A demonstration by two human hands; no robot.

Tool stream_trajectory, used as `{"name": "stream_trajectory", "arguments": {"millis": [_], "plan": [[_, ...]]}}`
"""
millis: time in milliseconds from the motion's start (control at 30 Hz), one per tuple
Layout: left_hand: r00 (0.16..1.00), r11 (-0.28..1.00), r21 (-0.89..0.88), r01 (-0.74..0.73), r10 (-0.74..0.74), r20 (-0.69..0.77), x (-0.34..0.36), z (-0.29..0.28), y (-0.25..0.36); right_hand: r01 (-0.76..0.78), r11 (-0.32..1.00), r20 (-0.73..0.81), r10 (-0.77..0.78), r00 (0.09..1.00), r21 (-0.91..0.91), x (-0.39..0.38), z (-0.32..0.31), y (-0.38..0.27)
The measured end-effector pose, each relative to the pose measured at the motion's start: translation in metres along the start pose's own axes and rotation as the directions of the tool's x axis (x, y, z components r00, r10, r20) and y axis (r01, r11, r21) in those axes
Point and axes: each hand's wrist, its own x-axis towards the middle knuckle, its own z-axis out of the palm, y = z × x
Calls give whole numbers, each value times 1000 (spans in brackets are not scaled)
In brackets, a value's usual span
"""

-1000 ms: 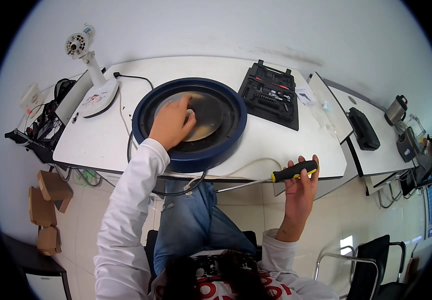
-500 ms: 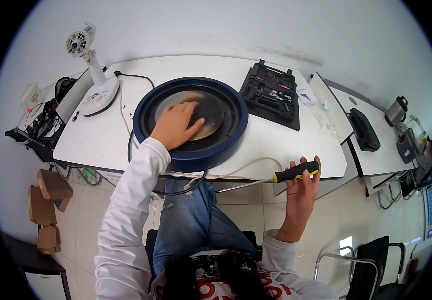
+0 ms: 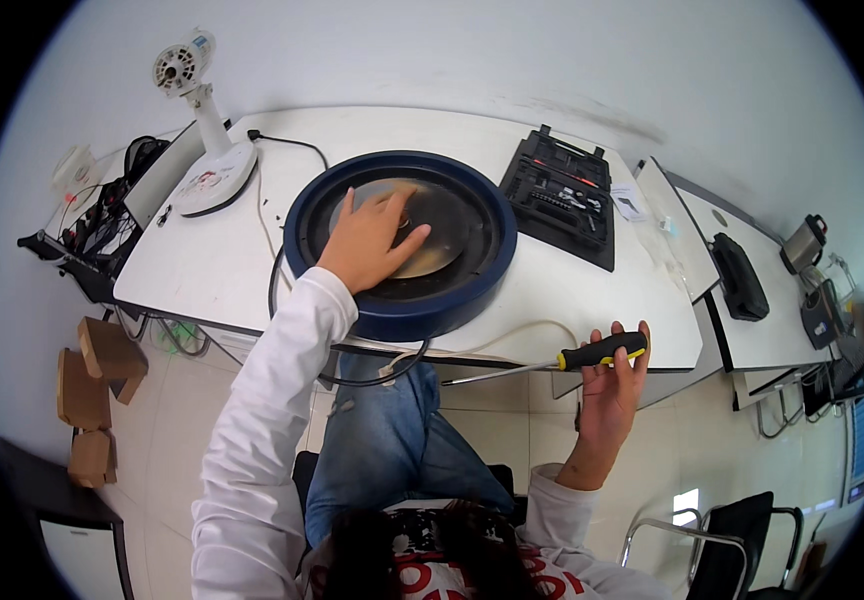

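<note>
Handling of the metal disc inside the round blue housing appears to be the step in hand. The left hand, open, spreads its fingers over the disc (contact is uncertain). Right of the housing and nearer the person, the right hand, palm up, grips a screwdriver; its use would call for redirecting the tip housing-ward.

Your blue round housing sits on the table, open side up, metal disc inside. Your screwdriver (black-yellow handle) is held by the front edge, shaft pointing left.
</note>
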Motion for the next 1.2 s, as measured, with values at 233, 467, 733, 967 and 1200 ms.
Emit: {"name": "stream_trajectory", "arguments": {"millis": [233, 467, 733, 967, 1200], "plan": [[1000, 1000, -13, 7, -7, 12, -2, 2, -5, 3, 1000, 0, -3, 1000, -8, 1, -1, 2], [996, 1000, 5, -20, 21, -87, 0, 2, -4, 12, 1000, 15, -12, 1000, -7, 2, -3, 4], [1000, 997, 78, -16, 14, 19, -1, 6, -4, -3, 1000, 19, 4, 1000, -19, 2, 1, 5], [999, 997, 78, 22, -18, -49, 1, 9, -11, 34, 999, 14, -33, 999, -28, 0, 0, 1], [998, 980, 192, -59, 53, 38, -1, 8, -7, 13, 1000, 32, -12, 999, -20, 0, 1, 4]]}}
